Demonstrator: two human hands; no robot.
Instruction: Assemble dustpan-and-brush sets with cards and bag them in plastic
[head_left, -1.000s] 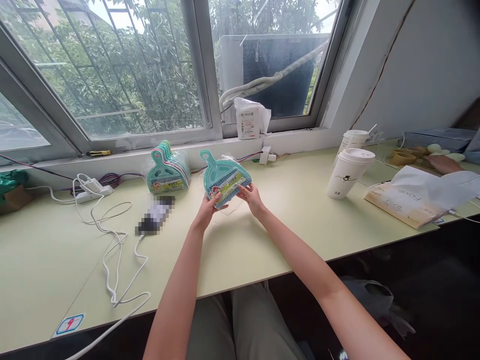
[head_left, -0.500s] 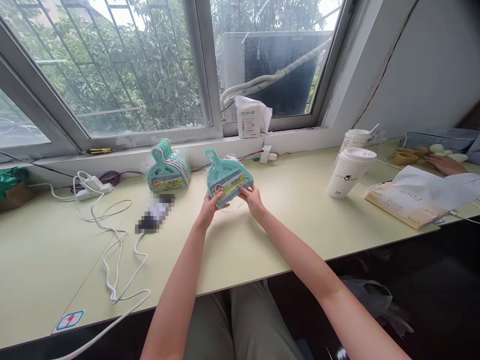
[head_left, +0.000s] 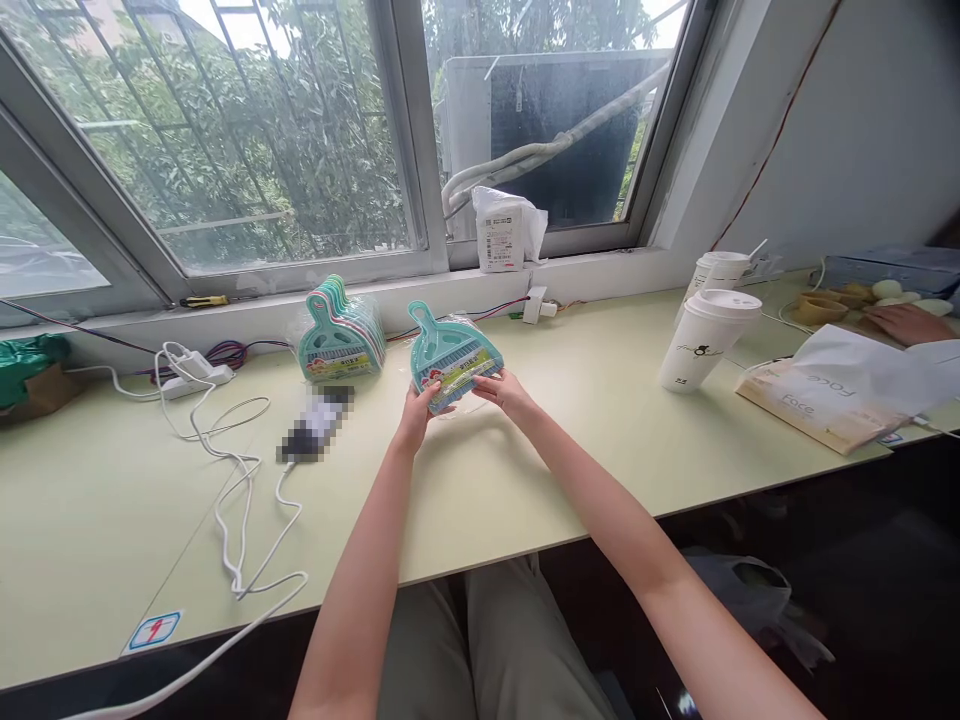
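Note:
A small teal dustpan and brush set point(head_left: 454, 358) in clear plastic wrap is held up at a tilt over the table, its handle pointing to the upper left. My left hand point(head_left: 417, 412) grips its lower left corner, thumb on the front. On the lower right edge, my right hand point(head_left: 505, 390) is closed with its fingers against the printed label. Left of it, against the wall below the window, stands a row of several similar wrapped dustpan sets point(head_left: 342, 335) in teal, pink and white.
A blurred phone point(head_left: 315, 425) and white cables point(head_left: 244, 480) lie on the left, near a power strip point(head_left: 196, 378). Two white cups point(head_left: 709, 340) and a tissue pack point(head_left: 814, 400) stand on the right. Another person's hand point(head_left: 911, 322) rests at the far right.
The view has shifted slightly. Both hands still hold the dustpan set, which is now tipped a little differently, and the right fingers have moved slightly along its lower edge.

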